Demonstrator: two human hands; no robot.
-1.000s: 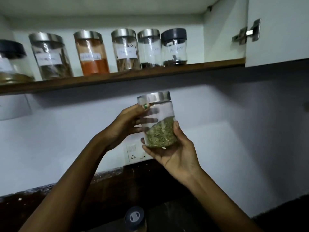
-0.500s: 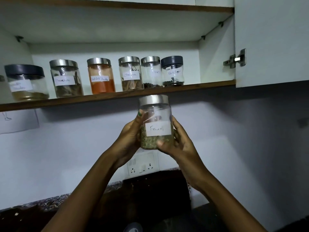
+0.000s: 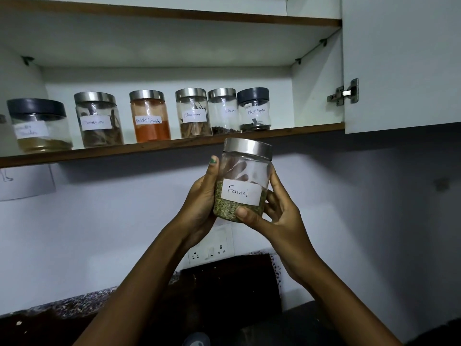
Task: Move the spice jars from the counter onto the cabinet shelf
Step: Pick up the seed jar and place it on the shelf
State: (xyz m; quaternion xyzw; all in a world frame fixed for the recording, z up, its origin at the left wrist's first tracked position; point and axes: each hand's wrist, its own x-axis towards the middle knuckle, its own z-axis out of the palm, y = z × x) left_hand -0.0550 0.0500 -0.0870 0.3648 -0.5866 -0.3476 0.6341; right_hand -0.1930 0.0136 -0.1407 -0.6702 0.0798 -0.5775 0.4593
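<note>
On the cabinet shelf [image 3: 174,146] we record six jars in a row; the two leftmost labels are too blurred to read, then red chilli powder jar [image 3: 150,116], cinnamon, cloves, black pepper. Just below the shelf edge, left hand [image 3: 202,196] and right hand [image 3: 279,216] both grip the upright fennel jar [image 3: 243,181], label facing us.

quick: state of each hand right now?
Left hand: grips the Fennel jar.
Right hand: grips the same jar, thumb under the label.
</note>
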